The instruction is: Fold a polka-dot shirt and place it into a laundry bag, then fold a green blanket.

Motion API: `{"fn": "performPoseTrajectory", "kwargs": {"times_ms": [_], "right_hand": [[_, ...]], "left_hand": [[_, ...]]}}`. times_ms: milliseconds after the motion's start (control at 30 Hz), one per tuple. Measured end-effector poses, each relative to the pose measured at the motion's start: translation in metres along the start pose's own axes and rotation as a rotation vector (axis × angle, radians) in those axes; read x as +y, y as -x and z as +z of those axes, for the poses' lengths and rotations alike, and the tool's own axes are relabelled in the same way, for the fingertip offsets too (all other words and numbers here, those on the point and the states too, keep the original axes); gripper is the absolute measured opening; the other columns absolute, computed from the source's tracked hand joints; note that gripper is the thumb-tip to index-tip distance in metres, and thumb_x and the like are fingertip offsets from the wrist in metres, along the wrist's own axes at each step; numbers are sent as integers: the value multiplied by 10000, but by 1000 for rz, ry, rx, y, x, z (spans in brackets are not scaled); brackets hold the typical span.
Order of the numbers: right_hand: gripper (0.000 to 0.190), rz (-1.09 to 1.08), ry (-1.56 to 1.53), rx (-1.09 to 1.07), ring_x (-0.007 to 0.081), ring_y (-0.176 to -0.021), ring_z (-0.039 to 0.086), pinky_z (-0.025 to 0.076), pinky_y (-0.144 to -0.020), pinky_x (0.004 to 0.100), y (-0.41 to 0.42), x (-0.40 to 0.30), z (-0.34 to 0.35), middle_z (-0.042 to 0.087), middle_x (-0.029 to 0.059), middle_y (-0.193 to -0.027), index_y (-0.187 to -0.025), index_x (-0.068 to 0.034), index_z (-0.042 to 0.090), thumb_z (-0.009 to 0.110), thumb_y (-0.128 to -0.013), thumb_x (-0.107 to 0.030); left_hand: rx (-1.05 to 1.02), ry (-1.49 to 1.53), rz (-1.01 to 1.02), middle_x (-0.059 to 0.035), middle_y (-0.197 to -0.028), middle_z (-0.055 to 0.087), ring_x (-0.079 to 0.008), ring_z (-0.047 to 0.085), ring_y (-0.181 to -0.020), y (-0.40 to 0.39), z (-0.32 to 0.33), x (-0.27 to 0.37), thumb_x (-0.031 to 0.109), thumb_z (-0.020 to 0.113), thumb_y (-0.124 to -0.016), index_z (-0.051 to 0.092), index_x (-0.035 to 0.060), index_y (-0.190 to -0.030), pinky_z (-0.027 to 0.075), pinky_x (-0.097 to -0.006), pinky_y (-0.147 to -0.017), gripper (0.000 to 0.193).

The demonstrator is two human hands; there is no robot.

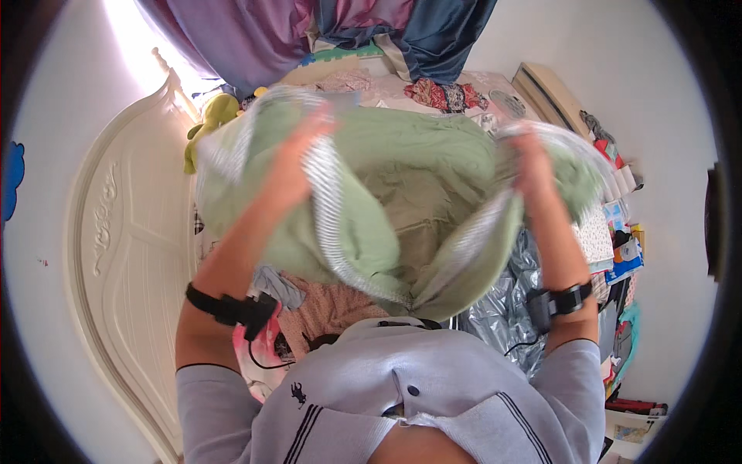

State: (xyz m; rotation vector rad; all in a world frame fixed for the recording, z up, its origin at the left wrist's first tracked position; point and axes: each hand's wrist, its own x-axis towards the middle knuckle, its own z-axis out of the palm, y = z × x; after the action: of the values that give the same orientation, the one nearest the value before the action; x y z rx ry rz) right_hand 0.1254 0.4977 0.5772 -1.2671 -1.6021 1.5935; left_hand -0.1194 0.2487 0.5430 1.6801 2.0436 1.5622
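Observation:
A large green quilt with a grey-and-white striped border (365, 232) hangs spread between my raised hands, sagging in the middle. My left hand (310, 148), blurred by motion, grips it near the striped edge on the left. On the right, my right hand (527, 159) grips another part of the edge, blurred too. The fingers of both hands are hard to make out. Below the quilt lie a peach patterned cloth (330, 304) and silvery plastic sheeting (498, 307), both partly hidden.
A cream carved headboard (139, 232) stands at the left, with a green plush toy (214, 119) beside it. Curtains (371, 29) hang at the far side. A red patterned cloth (443, 95) lies beyond the quilt. Folded cloths and packages (626, 255) line the right side.

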Motion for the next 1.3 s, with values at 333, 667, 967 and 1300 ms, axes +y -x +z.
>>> {"fn": "performPoseTrajectory", "kwargs": {"times_ms": [333, 667, 967, 1300], "right_hand": [[171, -225, -223, -1127, 105, -850, 405, 322, -763, 233, 99, 157, 62, 453, 5, -876, -735, -61, 385, 520, -671, 22], [282, 83, 66, -1445, 107, -870, 482, 371, -794, 249, 100, 171, 44, 528, 22, -954, -997, -30, 547, 558, -799, -230], [390, -308, 830, -883, 281, -783, 584, 452, -717, 336, 29, 254, 70, 607, 165, -861, -906, 17, 593, 554, -760, -343], [779, 215, 844, -1070, 311, -935, 535, 420, -803, 330, 45, 303, 133, 516, 261, -1048, -1151, 100, 380, 679, -566, -318]], "left_hand": [[-637, 706, -562, -143, -1378, 178, -209, 272, -1234, 105, 111, 8, -37, 559, -731, 576, 40, -896, 300, -305, -960, 184], [-765, 1133, -846, -44, -856, 565, -127, 537, -786, 165, 129, -8, -79, 526, -721, 542, 24, -813, 446, -257, -705, 139], [-923, 939, -653, -32, -893, 523, -151, 507, -867, 170, 142, 7, -122, 527, -676, 574, 17, -820, 392, -251, -790, 205], [-1031, 773, -434, -51, -933, 551, -146, 506, -912, 162, 138, 13, -91, 522, -699, 544, 27, -920, 382, -255, -815, 251]]}}
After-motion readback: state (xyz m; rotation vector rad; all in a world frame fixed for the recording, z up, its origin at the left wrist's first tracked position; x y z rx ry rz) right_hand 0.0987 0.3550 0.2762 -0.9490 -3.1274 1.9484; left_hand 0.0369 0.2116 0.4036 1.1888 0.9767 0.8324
